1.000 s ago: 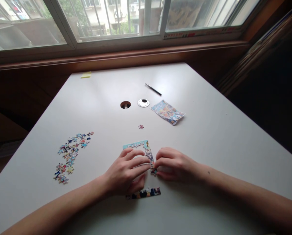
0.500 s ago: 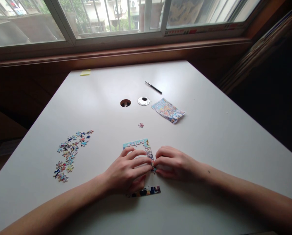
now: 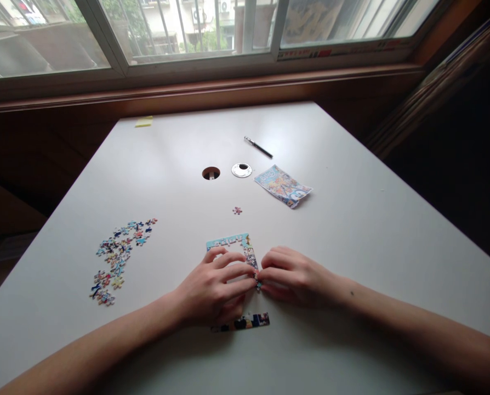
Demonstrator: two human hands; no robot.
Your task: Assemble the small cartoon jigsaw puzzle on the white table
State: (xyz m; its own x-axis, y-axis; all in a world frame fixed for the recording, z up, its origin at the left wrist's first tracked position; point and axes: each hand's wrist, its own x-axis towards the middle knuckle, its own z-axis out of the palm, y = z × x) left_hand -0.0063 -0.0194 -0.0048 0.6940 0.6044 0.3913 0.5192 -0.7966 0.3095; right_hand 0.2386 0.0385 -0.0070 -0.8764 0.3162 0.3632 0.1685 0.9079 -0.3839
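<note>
A partly joined jigsaw puzzle frame (image 3: 227,241) lies flat in front of me, with a top strip, a right side strip and a dark bottom strip (image 3: 256,320). My left hand (image 3: 218,282) arches over its middle and hides the left side; its fingers are spread, their tips resting on the right strip. Against the lower end of that strip, my right hand (image 3: 292,274) has thumb and fingers pinched on a small puzzle piece (image 3: 258,286), mostly covered by the fingertips. Between this piece and the bottom strip there is a gap.
Loose puzzle pieces (image 3: 119,255) are scattered at the left. A single piece (image 3: 237,210) lies beyond the frame. Farther back are a picture sheet (image 3: 284,186), a black pen (image 3: 258,147), a round cover (image 3: 241,170), a table hole (image 3: 211,173) and a yellow note (image 3: 143,122).
Both hands stay at the right strip, with only a slight shift of the fingertips around the small piece. Everything else lies as before.
</note>
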